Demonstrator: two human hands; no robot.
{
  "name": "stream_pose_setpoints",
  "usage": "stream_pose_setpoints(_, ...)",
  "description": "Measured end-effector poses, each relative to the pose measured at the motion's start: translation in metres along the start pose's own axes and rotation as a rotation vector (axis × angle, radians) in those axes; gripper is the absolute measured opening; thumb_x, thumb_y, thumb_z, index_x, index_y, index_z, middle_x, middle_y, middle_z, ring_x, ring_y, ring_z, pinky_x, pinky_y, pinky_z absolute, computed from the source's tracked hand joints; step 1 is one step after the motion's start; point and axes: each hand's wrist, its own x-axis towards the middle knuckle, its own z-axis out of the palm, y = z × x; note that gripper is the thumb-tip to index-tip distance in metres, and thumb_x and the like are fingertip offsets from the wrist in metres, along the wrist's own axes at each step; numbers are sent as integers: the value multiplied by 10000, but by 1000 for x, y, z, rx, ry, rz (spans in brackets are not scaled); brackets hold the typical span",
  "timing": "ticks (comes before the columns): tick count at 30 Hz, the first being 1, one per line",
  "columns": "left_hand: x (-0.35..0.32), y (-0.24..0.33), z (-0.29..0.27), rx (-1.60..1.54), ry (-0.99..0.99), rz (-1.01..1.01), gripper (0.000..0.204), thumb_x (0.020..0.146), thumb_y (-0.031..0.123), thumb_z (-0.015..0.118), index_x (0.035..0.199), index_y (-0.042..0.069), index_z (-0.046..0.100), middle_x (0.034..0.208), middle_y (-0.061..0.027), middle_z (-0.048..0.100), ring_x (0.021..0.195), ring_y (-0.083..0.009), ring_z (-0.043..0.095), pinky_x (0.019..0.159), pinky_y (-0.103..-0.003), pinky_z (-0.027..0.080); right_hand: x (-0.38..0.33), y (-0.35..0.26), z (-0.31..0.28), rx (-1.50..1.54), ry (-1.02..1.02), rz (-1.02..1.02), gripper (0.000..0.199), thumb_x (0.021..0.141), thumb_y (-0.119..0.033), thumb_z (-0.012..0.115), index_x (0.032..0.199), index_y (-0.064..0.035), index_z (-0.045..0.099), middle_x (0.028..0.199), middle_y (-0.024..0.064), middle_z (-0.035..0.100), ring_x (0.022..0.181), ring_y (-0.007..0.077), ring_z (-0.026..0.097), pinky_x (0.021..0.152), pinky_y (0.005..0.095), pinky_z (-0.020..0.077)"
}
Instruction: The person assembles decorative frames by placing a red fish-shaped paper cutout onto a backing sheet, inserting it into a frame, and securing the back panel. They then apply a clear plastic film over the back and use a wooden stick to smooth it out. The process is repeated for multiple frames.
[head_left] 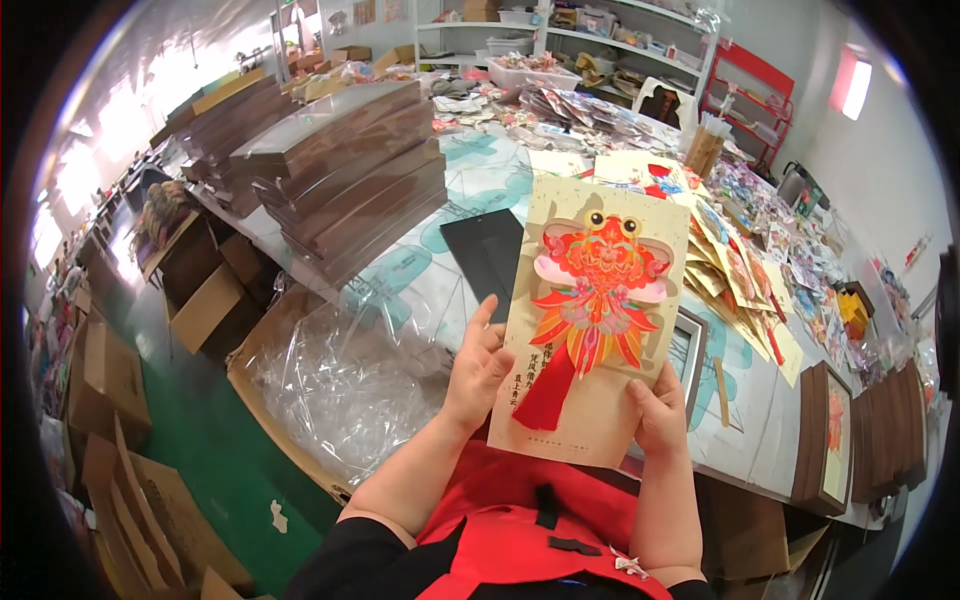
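Note:
A beige decorative card (600,425) is held up in front of me, tilted a little. On its face is a raised red and orange goldfish-like figure (603,275) with round eyes, and a red tassel (550,388) hangs below it. My right hand (660,408) grips the card's lower right edge, thumb on the front. At the left edge, my left hand (483,365) has its fingers apart; whether it touches the card I cannot tell. Behind the card lies a black board (480,250), and part of a grey frame (690,335) shows past its right side.
Stacked brown frames or boxes (350,170) rise at the left of the table. More decorated cards (735,260) pile up at the right, beside framed pieces (828,440). A carton of clear plastic wrap (350,400) stands at the table's near left edge. A thin wooden strip (721,390) lies right.

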Motion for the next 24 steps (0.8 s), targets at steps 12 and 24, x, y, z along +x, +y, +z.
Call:
stream_pose_setpoints(12, 7, 20, -7, 954, 287, 250, 184, 952, 207, 539, 945, 28, 584, 721, -69, 598, 649, -108, 517, 585, -270, 429, -12, 3, 6, -188, -55, 6, 449, 851, 41, 509, 1292, 33, 425, 1198, 102, 564, 1083, 167, 553, 934, 313, 428)
stream_pose_setpoints(24, -31, 90, -162, 1143, 989, 130, 304, 938, 205, 548, 692, 32, 509, 684, 1, 508, 633, -111, 459, 537, -268, 360, -19, -6, -12, -81, 80, -63, 399, 874, 48, 488, 1270, 37, 439, 1192, 114, 575, 1064, 176, 565, 923, 319, 436)
